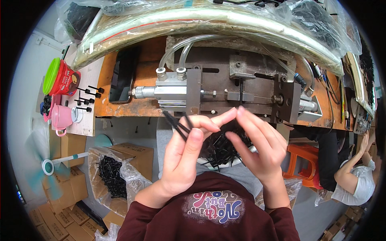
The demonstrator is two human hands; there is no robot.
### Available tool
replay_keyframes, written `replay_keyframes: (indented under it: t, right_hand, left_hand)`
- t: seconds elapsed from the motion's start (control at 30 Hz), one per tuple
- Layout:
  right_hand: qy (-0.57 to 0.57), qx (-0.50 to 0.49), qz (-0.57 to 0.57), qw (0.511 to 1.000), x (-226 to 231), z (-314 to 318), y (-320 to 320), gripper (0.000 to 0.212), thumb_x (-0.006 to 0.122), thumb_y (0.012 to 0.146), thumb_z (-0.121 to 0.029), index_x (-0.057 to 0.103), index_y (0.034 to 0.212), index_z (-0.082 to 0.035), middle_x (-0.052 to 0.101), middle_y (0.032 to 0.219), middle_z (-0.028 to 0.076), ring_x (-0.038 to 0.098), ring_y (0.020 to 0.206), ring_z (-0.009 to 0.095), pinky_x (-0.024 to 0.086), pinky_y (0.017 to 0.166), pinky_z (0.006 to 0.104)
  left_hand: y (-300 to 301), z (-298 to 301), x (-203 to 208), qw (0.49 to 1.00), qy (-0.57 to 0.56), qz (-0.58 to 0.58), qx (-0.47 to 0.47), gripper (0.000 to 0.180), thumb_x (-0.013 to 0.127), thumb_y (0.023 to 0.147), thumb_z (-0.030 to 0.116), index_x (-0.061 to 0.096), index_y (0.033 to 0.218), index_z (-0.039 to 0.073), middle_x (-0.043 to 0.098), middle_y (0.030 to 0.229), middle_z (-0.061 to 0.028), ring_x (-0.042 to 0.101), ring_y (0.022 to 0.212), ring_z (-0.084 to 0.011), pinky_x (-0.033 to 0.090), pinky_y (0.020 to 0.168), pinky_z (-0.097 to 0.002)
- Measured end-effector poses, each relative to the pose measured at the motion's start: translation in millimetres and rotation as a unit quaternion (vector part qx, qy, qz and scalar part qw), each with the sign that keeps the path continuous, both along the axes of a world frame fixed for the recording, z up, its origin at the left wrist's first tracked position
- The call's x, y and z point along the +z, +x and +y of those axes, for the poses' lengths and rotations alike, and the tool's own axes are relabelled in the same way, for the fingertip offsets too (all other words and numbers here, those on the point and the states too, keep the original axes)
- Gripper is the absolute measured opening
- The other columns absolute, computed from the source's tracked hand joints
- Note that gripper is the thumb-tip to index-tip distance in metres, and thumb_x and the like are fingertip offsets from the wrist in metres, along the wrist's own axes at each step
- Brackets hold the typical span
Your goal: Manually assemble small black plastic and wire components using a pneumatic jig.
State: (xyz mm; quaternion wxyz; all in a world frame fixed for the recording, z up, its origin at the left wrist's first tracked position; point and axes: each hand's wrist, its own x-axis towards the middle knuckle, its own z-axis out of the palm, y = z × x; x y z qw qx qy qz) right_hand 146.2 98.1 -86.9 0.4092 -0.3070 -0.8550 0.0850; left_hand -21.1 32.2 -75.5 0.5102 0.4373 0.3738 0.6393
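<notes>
My left hand is closed around several thin black plastic rods, pinned between thumb and fingers, while its index finger points to the fixture. My right hand has its thumb apart from its stretched fingers, and nothing shows between them. Its fingertips meet or nearly meet the left index finger, just below a black rod standing in the metal clamping fixture. Whether a fingertip touches that rod I cannot tell. Beneath my hands, a heap of similar black rods lies at my lap, partly hidden.
Pneumatic cylinders with clear hoses flank the fixture. On the left are a phone, red tub, pink cup and fan. A carton of black parts stands below. Another person sits at right by an orange stool.
</notes>
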Motion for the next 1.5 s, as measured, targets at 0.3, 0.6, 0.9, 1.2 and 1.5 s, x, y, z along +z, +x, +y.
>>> replay_keyframes:
  t: [0.3, 0.6, 0.9, 1.2, 1.5]
  right_hand:
    - [-0.083, 0.174, -0.016, 0.981, 24.2, -21.4, 13.6, 0.038, 0.073, 0.062, -0.002, 0.073, 0.1, 0.003, 0.066, 0.1, 0.012, 0.068, 0.081, 0.022, 0.057, 0.067, 0.03]
    - [-0.089, 0.026, -0.046, 0.995, 2.0, -5.2, 15.2, 0.026, 0.071, 0.071, 0.009, 0.066, 0.097, 0.005, 0.063, 0.126, 0.023, 0.069, 0.099, 0.033, 0.058, 0.078, 0.0361]
    - [-0.033, -0.032, -0.18, 0.983, 14.9, 1.1, 2.6, 0.025, 0.069, 0.072, -0.001, 0.067, 0.096, 0.002, 0.065, 0.126, 0.02, 0.063, 0.059, 0.016, 0.052, 0.058, 0.028]
    - [-0.033, 0.06, -0.043, 0.997, 17.9, -7.8, 7.8, 0.034, 0.072, 0.07, -0.004, 0.071, 0.104, 0.001, 0.071, 0.109, 0.015, 0.069, 0.071, 0.019, 0.055, 0.062, 0.0274]
    - [-0.088, 0.164, 0.07, 0.98, 14.7, -24.3, 19.2, 0.031, 0.077, 0.065, 0.0, 0.072, 0.096, 0.002, 0.071, 0.104, 0.016, 0.072, 0.081, 0.024, 0.06, 0.068, 0.0322]
  left_hand:
    - [11.3, -1.9, -12.9, 0.977, -0.09, -0.088, -0.172, 0.026, 0.033, 0.11, 0.028, 0.042, 0.114, 0.005, 0.057, 0.129, -0.0325, 0.061, 0.117, -0.0353, 0.047, 0.101, -0.0428]
    - [-1.8, -14.1, -11.3, 0.976, -0.184, -0.006, -0.119, 0.02, 0.043, 0.108, 0.024, 0.046, 0.11, 0.005, 0.054, 0.083, -0.002, 0.049, 0.072, -0.0059, 0.04, 0.065, -0.0217]
    - [-6.1, -12.0, -8.4, 0.981, -0.106, -0.125, -0.108, 0.023, 0.035, 0.11, 0.026, 0.046, 0.112, 0.006, 0.047, 0.077, -0.0019, 0.045, 0.068, -0.0092, 0.043, 0.065, -0.0241]
    - [1.9, -3.2, 0.8, 0.999, 0.012, -0.029, 0.006, 0.022, 0.034, 0.109, 0.028, 0.042, 0.102, 0.008, 0.06, 0.126, -0.0328, 0.055, 0.127, -0.0385, 0.036, 0.112, -0.0488]
    - [12.2, -5.5, 3.1, 0.986, -0.076, -0.108, -0.099, 0.04, 0.033, 0.109, 0.031, 0.042, 0.131, -0.001, 0.054, 0.137, -0.0307, 0.05, 0.134, -0.0351, 0.039, 0.111, -0.0453]
